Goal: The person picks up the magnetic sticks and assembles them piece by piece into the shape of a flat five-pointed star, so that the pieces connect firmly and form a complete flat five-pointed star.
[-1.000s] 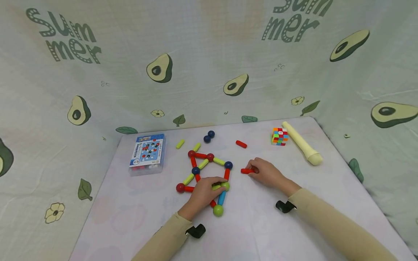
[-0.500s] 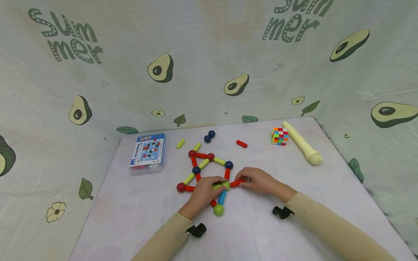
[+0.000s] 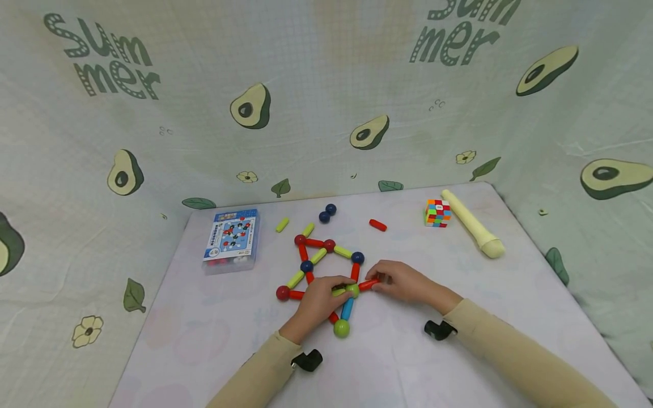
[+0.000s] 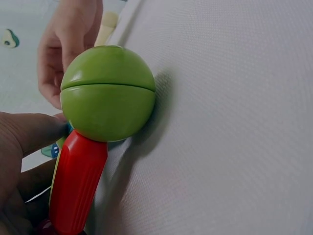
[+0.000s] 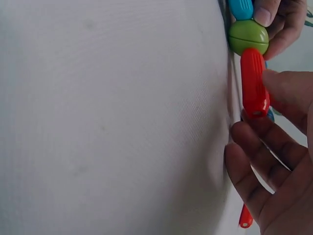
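Observation:
A flat figure of coloured rods and balls lies on the table, partly covered by my left hand (image 3: 318, 299). That hand pinches the green ball (image 3: 352, 290) at the figure's right side between thumb and fingers. My right hand (image 3: 405, 281) pinches a red rod (image 5: 253, 83) by its outer part; the rod's other end touches the green ball. From that ball a blue rod (image 3: 347, 309) runs down to a second green ball (image 4: 108, 93) at the near corner. Above it, another red rod (image 3: 355, 272) leads to a dark blue ball (image 3: 357, 258).
Behind the figure lie two loose dark blue balls (image 3: 324, 217), a yellow-green rod (image 3: 282, 225) and a loose red rod (image 3: 378, 225). A clear box with a printed card (image 3: 230, 241) stands at left. A puzzle cube (image 3: 437, 213) and a pale yellow baton-shaped thing (image 3: 471, 222) are at back right.
My right hand has moved left and toward me with the red rod, bringing its end to the green ball. My left hand has stayed on that ball.

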A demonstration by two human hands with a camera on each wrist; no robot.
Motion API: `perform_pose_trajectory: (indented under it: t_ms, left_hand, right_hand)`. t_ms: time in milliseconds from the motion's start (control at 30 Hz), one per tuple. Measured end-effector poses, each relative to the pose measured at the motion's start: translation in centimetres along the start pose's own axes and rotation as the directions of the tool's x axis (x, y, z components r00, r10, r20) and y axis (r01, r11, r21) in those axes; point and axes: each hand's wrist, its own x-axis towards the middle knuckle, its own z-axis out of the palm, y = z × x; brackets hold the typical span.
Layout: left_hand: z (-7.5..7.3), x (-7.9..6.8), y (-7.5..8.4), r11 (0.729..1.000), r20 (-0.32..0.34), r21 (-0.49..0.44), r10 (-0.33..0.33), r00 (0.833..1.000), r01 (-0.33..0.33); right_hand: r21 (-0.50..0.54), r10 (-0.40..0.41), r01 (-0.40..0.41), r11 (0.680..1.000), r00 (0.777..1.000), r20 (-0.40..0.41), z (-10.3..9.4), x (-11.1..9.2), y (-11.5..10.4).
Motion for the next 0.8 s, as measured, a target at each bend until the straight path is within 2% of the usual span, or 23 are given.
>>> perform_pose_trajectory:
  t_ms: [167,333,433,567,667,733,800]
  left_hand:
    - [0.1,0.0,0.0,1.0,-0.002,-0.002,-0.002,1.0,0.002]
    - [0.1,0.0,0.0,1.0,-0.001,-0.01,-0.011,1.0,0.011]
    - [0.1,0.0,0.1,1.0,-0.002,-0.015,-0.015,1.0,0.015]
    - [0.1,-0.1,0.0,1.0,-0.012,-0.016,0.0,1.0,0.0]
    - [0.1,-0.1,0.0,1.0,-0.019,-0.015,0.014,1.0,-0.014]
    - [0.1,-0.2,0.0,1.0,-0.022,-0.014,0.017,1.0,-0.018]
    - [0.1,-0.2,0.0,1.0,-0.027,-0.012,0.022,0.999,-0.022]
  right_hand:
    - [0.026,0.065,-0.064,0.998,0.997,-0.033,-0.6,0.6,0.5]
    - [0.005,0.143,-0.143,0.99,0.982,-0.121,-1.4,1.6,1.7]
    - [0.001,0.197,-0.201,0.98,0.962,-0.191,-2.0,2.5,2.6]
    - [0.029,0.284,-0.287,0.957,0.919,-0.272,-3.0,3.9,3.7]
    - [0.055,0.34,-0.34,0.939,0.89,-0.304,-3.6,5.1,4.5]
    - [0.061,0.364,-0.364,0.93,0.878,-0.31,-3.9,5.9,5.0]
    - [0.053,0.367,-0.37,0.928,0.876,-0.313,-4.1,6.6,5.3]
